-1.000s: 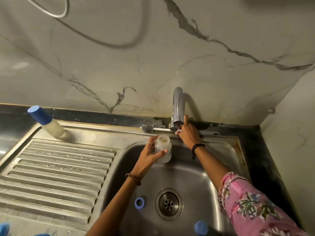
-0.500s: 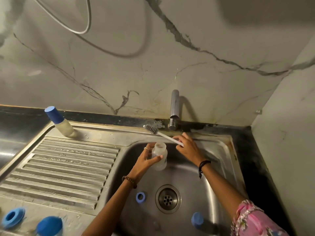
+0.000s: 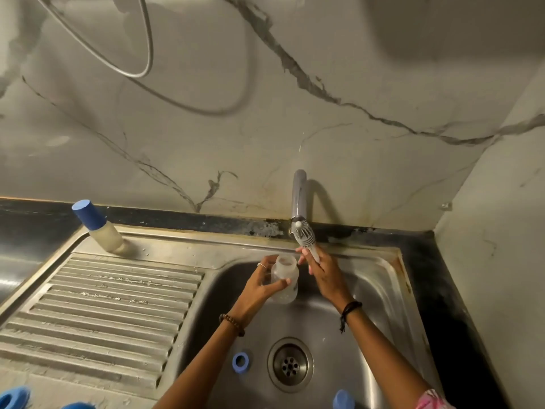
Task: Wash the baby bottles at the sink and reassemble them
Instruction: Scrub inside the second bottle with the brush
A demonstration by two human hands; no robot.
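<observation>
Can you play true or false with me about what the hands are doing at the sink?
1. The left hand holds a clear bottle with no lid on it. True.
2. The right hand holds a sponge. False: it holds a bottle brush, bristles pointing up.
3. The brush is inside the bottle. False: it is up beside the bottle's open mouth, near the tap.
4. A blue ring lies in the sink basin beside the drain. True.
5. A bottle with a blue cap stands on the steel draining board's back corner. True.
6. Water is pouring from the tap. False: no stream shows.
</observation>
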